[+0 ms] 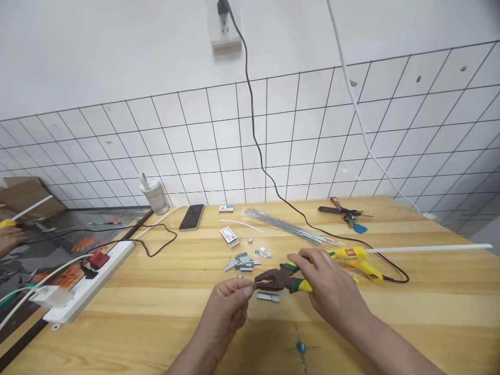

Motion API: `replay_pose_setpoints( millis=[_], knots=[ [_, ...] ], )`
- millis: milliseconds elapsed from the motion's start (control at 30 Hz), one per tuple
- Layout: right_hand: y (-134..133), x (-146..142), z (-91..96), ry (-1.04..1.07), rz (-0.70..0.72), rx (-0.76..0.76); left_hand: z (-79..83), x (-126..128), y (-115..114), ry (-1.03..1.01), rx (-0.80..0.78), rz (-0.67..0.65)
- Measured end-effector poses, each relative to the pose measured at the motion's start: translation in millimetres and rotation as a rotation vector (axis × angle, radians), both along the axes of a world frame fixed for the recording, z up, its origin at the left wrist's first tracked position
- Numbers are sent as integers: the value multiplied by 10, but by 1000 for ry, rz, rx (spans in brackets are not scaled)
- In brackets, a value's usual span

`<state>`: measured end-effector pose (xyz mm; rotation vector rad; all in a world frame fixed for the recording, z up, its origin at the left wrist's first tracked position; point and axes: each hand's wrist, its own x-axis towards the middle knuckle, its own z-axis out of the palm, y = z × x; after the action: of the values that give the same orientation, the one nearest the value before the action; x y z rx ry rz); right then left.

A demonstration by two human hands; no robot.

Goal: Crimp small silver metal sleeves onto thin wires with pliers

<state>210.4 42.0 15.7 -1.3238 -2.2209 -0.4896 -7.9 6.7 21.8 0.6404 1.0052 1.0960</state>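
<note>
My left hand (pixel 224 312) pinches a thin wire (pixel 246 315) between thumb and forefinger, with bits of it showing above and below the fingers. In my right hand (pixel 332 286) is a pair of pliers (pixel 278 279) with rusty jaws and green-and-yellow handles. The jaw tips meet the wire end at my left fingertips, and the exact grip is too small to make out. Below the pliers lies a staple strip (pixel 268 297). Nearer me, a blue gem (pixel 300 348) with wires crossing out from it rests on the wooden table (pixel 269 354).
Beyond my hands are staple strips (pixel 242 262), small charms (pixel 263 253), a small box (pixel 229 236), a wire bundle (pixel 289 226) and a phone (pixel 191 217). A corded yellow glue gun (pixel 357 260) lies right; a power strip (pixel 89 281) left. Another person's hand (pixel 10 238) shows far left.
</note>
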Motion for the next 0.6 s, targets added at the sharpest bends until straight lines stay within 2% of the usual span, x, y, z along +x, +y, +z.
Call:
replay_pose_setpoints(
  millis=[333,600],
  knots=[
    [1,-23,17,-20,-5,76,-37,1,10,35,-4,-28],
    [7,-8,17,-12,2,17,-43,12,21,31,66,-20]
  ],
)
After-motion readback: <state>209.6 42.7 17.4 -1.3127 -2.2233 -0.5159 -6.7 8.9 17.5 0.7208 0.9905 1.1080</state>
